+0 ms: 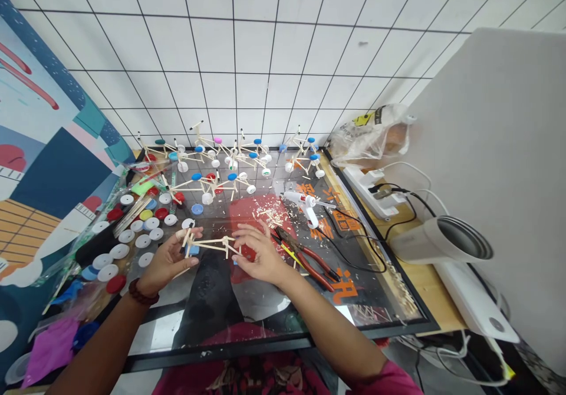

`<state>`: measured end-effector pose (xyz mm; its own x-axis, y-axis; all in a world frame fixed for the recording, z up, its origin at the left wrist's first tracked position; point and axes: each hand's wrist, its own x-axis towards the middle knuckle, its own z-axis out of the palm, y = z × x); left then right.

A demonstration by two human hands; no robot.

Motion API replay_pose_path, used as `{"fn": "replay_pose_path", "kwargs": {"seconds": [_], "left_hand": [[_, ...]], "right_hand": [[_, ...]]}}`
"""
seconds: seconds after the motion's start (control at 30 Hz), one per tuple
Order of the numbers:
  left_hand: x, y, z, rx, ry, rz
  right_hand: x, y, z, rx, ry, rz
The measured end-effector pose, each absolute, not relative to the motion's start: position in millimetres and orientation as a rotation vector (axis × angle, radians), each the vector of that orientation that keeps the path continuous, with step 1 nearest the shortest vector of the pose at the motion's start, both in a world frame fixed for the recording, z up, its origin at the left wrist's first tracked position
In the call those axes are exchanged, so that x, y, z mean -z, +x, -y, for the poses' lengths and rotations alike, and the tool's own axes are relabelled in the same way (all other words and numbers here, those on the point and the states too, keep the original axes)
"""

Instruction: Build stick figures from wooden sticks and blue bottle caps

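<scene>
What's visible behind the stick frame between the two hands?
Beyond the stick frame lie a blue cap and pale scraps on the tabletop. The left hand and right hand hide whatever lies directly behind them.

A stick frame [212, 244] was between the left hand [165, 260] and the right hand [260, 258], over the bench [212, 286]. Caps [142, 241] lay to its left. Stick models [253, 155] stood behind it, before the wall [256, 47]. Pliers [307, 257] lay on the right, a glue gun [304, 204] behind them, beside wood scraps [270, 211]. Farther right sat a power strip [375, 193], with a plastic bag [365, 138] behind, seemingly near the wall.
</scene>
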<state>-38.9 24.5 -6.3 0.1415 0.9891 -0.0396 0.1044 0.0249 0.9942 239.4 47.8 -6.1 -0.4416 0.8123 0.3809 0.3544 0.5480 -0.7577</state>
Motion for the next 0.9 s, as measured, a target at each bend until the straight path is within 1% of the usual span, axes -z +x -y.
{"fn": "replay_pose_path", "kwargs": {"seconds": [0.27, 0.5, 0.9], "left_hand": [[7.7, -39.9, -24.8, -1.017, 1.287, -1.169], [7.3, -38.3, -24.3, -1.033, 1.274, -1.161], [8.1, -38.2, -24.5, -1.032, 1.242, -1.140]], "right_hand": [[3.9, 253.7, -53.9, -0.676, -1.025, 1.932], [8.9, 242.0, -49.5, -0.666, -1.011, 2.065], [12.1, 239.5, -50.4, -0.670, -1.013, 2.069]]}}
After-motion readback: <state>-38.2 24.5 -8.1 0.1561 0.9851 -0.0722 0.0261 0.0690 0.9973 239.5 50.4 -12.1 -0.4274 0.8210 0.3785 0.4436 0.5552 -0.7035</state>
